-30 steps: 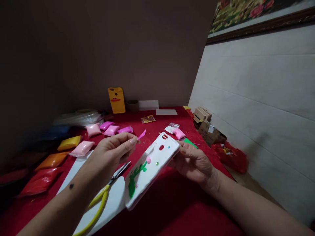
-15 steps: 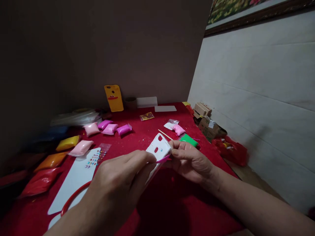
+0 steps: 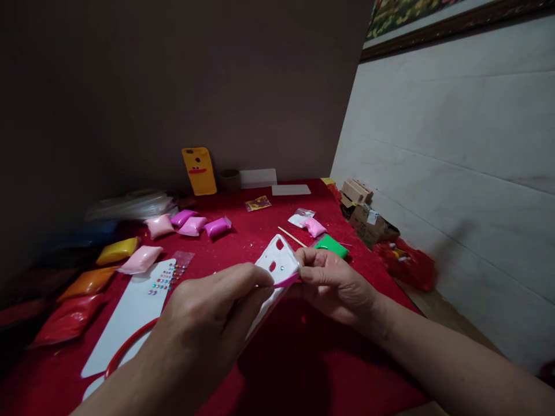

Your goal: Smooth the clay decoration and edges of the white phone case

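Note:
Between my hands is a white phone case [image 3: 276, 258] with cutouts near its top and a small shiny gem on it, held tilted above the red cloth. A magenta strip [image 3: 287, 281] of what looks like clay crosses the case. My left hand [image 3: 217, 306] has thumb and index finger pinched at the strip's left end, and hides the lower left of the case. My right hand [image 3: 336, 283] grips the case's right edge with its fingers, close to the strip's right end. Just behind the right hand lies a green clay packet [image 3: 332, 247].
Pink and magenta packets [image 3: 193, 226], plus yellow, orange and red ones [image 3: 71, 319], lie at the left. A sheet of gems [image 3: 162, 278] rests on a white board [image 3: 125, 323]. A yellow phone case [image 3: 199, 173] leans on the wall. A thin stick [image 3: 291, 236] lies beyond the white case.
The white case and both hands have shifted very slightly left in view. The magenta strip now lies closer against the case. Both hands keep their hold.

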`<state>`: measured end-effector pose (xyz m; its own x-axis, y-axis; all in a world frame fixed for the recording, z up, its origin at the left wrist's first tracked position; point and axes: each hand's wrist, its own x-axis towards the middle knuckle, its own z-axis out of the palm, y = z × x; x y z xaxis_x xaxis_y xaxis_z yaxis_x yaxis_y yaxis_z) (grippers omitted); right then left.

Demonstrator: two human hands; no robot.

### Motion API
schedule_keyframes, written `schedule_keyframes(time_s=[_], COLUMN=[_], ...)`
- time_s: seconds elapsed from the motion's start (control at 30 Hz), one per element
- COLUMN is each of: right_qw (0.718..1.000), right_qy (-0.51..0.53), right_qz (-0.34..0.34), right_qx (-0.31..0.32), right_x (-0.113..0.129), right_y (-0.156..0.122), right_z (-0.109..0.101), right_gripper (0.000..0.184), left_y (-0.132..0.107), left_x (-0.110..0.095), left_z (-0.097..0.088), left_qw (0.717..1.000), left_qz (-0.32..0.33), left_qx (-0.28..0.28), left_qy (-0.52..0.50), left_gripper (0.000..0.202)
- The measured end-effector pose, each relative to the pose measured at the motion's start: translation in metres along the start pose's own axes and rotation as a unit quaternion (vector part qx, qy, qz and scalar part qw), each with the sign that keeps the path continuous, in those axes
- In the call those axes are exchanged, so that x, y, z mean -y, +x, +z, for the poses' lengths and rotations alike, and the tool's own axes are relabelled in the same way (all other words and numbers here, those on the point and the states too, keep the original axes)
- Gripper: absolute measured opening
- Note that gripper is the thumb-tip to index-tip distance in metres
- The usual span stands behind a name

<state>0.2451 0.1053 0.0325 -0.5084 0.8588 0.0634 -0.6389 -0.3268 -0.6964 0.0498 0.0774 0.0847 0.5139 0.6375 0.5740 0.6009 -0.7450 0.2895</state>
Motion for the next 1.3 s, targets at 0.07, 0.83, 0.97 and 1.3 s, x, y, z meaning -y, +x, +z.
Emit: schedule_keyframes(time_s=[0.07,0.83,0.97,1.3], right_qw=[1.000,1.000,1.000,1.000], right_qy=[-0.006,0.016,0.019,0.014], right_qz=[0.004,0.010,0.009,0.015], right_qx=[-0.002,-0.011,-0.003,-0.014], right_x=[0.0002,0.0030,0.0036,0.0041], right_y=[-0.0004,0.0015,0.0025,0.0025], right_z=[-0.0003,-0.0015,-0.0030,-0.0056], right_gripper=[0.017,0.015,0.013,0.012], left_y=[0.0009,0.0021,0.0036,-0.0022], left_x=[-0.0013,0.0016,0.0015,0.0043], left_z=[0.0001,-0.0004,-0.0018,-0.0007], left_qw=[1.000,0.982,0.976,0.975], left_qz=[-0.014,-0.123,-0.138,-0.152], left_qx=[0.020,0.106,0.117,0.124], left_qy=[0.001,-0.095,-0.123,-0.101], left_gripper=[0.024,0.025,0.026,0.027])
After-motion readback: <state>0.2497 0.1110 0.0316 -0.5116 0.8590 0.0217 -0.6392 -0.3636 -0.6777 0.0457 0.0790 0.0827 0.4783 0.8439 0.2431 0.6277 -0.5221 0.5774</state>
